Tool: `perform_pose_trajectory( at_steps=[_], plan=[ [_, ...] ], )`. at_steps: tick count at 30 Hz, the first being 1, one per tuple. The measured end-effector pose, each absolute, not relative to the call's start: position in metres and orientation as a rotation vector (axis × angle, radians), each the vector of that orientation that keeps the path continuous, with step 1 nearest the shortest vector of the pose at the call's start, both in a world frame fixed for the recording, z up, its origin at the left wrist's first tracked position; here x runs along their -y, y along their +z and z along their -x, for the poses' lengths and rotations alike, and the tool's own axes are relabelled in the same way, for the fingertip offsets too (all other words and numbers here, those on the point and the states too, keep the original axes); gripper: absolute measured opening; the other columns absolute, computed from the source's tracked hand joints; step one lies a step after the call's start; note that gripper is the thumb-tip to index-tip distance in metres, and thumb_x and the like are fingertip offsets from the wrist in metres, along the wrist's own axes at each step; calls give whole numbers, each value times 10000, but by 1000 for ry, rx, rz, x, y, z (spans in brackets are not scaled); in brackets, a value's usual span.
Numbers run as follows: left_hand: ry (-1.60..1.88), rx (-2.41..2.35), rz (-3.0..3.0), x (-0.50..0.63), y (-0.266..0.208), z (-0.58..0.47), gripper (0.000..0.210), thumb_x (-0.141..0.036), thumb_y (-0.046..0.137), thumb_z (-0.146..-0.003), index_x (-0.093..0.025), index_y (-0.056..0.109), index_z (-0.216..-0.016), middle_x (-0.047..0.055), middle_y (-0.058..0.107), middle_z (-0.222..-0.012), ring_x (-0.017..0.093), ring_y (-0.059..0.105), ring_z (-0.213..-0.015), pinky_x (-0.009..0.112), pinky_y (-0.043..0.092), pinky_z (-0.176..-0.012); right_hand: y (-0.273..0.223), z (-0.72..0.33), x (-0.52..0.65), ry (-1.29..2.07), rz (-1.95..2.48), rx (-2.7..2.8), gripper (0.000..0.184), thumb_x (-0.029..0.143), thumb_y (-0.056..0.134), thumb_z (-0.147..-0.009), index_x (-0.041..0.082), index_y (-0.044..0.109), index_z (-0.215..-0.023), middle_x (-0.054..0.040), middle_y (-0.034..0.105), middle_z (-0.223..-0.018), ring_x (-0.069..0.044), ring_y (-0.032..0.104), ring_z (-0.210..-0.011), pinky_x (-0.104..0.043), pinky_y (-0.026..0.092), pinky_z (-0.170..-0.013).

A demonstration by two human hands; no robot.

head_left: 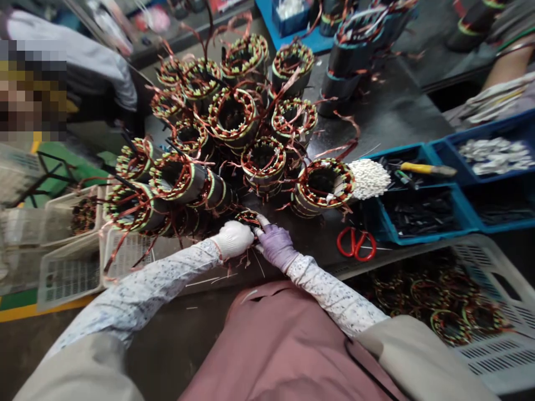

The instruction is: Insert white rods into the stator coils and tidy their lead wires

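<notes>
At the table's near edge a small motor stator (247,216), a ring of copper windings, shows between my two hands. My left hand (234,239), in a white knit glove, is closed against its left side. From the right my right hand (276,245), in a purple glove with bare-looking fingertips, grips the stator's side, its index finger along the rim. The stator's lower part is hidden behind the gloves. Just beyond stands a larger stator (324,186), with a bundle of white sleeves (370,179) beside it.
Several stators (233,118) crowd the table's left and middle. Red scissors (356,245) lie right of my hands, near blue bins (430,239) of black sleeves. A crate (501,356) of stators is at lower right. A co-worker's sleeve (499,97) shows at upper right.
</notes>
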State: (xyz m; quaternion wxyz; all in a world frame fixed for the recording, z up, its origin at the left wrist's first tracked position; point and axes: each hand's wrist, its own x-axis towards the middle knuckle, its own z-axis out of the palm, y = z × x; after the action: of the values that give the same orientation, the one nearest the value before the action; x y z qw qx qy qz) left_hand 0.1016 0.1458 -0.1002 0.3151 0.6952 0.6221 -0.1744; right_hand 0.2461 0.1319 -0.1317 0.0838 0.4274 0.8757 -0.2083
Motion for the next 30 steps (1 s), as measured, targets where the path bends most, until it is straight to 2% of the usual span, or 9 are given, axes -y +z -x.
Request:
perform_pose_trajectory(
  at_steps=[3,6,10,12,15,19,23,26,30],
  plan=[
    [-329,-1676,-1744,-133,-101,-113,366,-309,448,-771,-152,652,-512,12,549,-450,147,534,-458,209,448,-474,-130,-244,-131,-645,-1293,-2570,449,318,532,-843,235,520,-1284,-119,198,-1538,-272,575,-990,-414,494,-757],
    [-159,-1704,-1694,-108,-90,-120,463,-267,296,-863,-119,695,-680,11,605,-506,123,536,-443,196,445,-451,-134,-251,-129,-770,-1326,-2572,439,292,548,-829,243,546,-1266,-113,241,-1525,-271,585,-1026,-432,500,-807],
    [14,-1766,-1783,-85,-75,-105,370,-291,353,-900,-172,691,-809,84,688,-1007,159,638,-860,282,512,-766,-157,-272,-130,-1449,-1704,-2729,435,418,456,-877,200,576,-1234,-120,467,-1394,-237,553,-1150,-394,477,-935],
    [-58,-1691,-1951,-86,-82,-100,255,-348,501,-844,-207,700,-771,88,577,-1268,246,535,-1139,421,417,-984,-168,-274,-136,-1837,-2069,-2574,477,428,302,-928,167,598,-1196,-130,595,-1249,-207,586,-1116,-375,484,-939],
    [-308,-1523,-2096,-98,-111,-103,183,-284,585,-788,-178,712,-866,145,509,-1342,330,409,-1274,531,275,-1084,-167,-251,-153,-2067,-2218,-2382,516,420,237,-940,146,620,-1151,-121,655,-1159,-196,613,-1080,-364,489,-938],
    [-334,-1473,-2035,-112,-146,-105,355,-243,509,-834,-99,620,-1138,187,607,-1184,306,532,-1143,449,413,-984,-146,-188,-181,-1592,-1729,-2577,388,345,317,-941,238,637,-1134,-38,634,-1215,-163,574,-1135,-319,459,-967],
    [-275,-1400,-1981,-113,-152,-99,339,-277,491,-855,-155,616,-1146,134,646,-1100,253,586,-1049,364,456,-919,-128,-151,-194,-1128,-1575,-2487,336,348,387,-916,241,699,-984,-57,653,-1155,-223,623,-1026,-373,503,-867],
    [-228,-1462,-1938,-110,-138,-95,353,-374,472,-861,-171,641,-1095,132,644,-992,259,617,-915,362,490,-793,-121,-168,-188,-1336,-1736,-2541,383,319,326,-934,214,684,-1020,-65,666,-1126,-201,620,-1036,-361,495,-894],
    [-117,-1488,-1951,-81,-98,-90,311,-440,467,-846,-319,662,-1055,75,588,-998,217,606,-822,316,468,-689,-115,-228,-165,-1743,-2083,-2774,375,398,383,-913,189,677,-1016,-81,684,-1074,-207,618,-1029,-392,474,-941]
  ],
)
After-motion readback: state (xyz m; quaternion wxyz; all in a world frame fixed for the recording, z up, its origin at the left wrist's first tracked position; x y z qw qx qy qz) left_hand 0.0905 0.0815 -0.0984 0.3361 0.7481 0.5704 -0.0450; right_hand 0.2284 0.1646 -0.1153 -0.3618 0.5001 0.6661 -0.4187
